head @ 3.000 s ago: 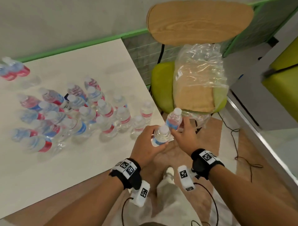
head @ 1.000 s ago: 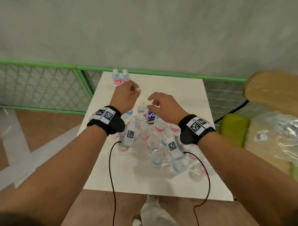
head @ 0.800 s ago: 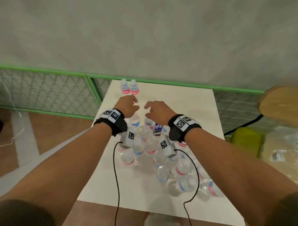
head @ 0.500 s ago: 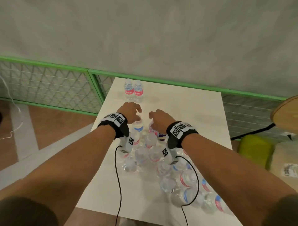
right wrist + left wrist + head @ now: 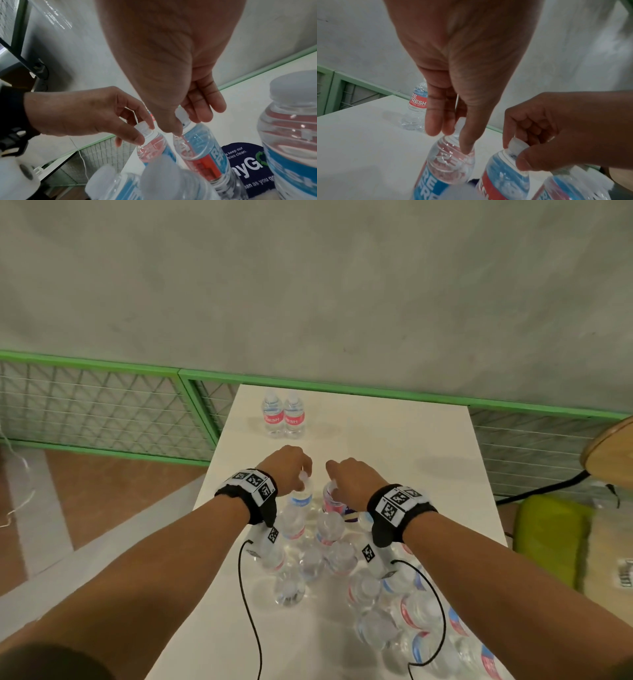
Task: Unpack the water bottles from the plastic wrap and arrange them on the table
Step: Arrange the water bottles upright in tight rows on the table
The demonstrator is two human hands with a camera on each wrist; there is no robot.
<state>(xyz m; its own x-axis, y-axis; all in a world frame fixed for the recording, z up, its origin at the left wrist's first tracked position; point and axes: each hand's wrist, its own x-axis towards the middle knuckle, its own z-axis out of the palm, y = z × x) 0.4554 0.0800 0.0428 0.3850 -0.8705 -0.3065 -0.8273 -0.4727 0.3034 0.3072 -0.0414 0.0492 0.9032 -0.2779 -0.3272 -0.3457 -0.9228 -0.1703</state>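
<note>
**Both hands on bottle caps at the far edge of the cluster**

The left hand pinches the white cap and neck of a blue-labelled bottle between thumb and fingers. The right hand grips the cap of a red-and-blue-labelled bottle just beside it, fingers curled round the top. Both bottles stand upright on the tabletop, close together but not clearly touching.

The tabletop is white and rectangular, its far end against a green-framed wire-mesh panel that runs along the foot of a plain grey wall. Behind the hands, a cluster of bottles crowds the near right part of the surface, some upright, some apparently lying down. A pair of red-labelled bottles stands touching side by side near the far edge, well apart from the cluster. A dark blue printed sticker or mat lies on the surface among the bottles.

The floor to the left is reddish-brown with pale grey stripes. At the right edge are a wooden chair back and a yellow-green seat.
</note>
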